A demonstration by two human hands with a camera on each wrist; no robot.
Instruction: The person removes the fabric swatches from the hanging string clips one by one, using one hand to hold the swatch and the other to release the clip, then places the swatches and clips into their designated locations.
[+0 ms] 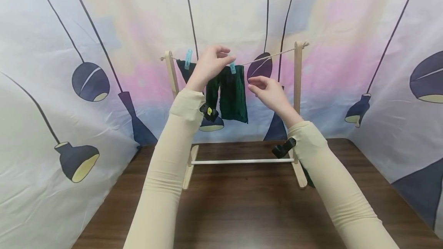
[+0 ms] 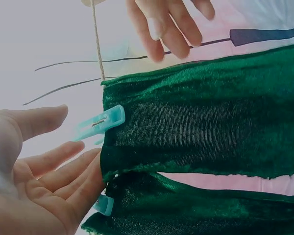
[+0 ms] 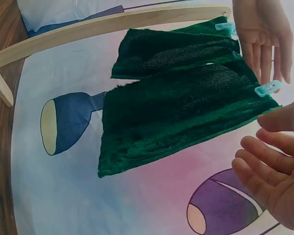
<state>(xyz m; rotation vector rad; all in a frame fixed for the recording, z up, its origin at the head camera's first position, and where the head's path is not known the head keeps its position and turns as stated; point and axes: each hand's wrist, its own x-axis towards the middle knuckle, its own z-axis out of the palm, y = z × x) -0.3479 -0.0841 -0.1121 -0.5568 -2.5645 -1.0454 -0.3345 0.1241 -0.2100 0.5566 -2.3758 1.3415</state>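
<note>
Small dark green velvety trousers (image 1: 233, 95) hang from a string line (image 1: 273, 55), held by two light blue clothespins. My left hand (image 1: 211, 64) is at the right-hand clothespin (image 2: 103, 122), with thumb and fingers spread apart on either side of it and no grip on it. In the head view this hand covers part of the waist; the other clothespin (image 1: 188, 59) sits at the left end. Just right of the trousers' upper corner, my right hand (image 1: 268, 91) is raised with fingers loosely bent, holding nothing, as the right wrist view also shows.
A wooden rack with upright posts (image 1: 297, 80) and a white lower bar (image 1: 242, 161) stands on the dark brown table (image 1: 242, 210). Some green cloth (image 1: 308, 176) lies behind its right foot. A lamp-patterned curtain (image 1: 138, 30) surrounds the table.
</note>
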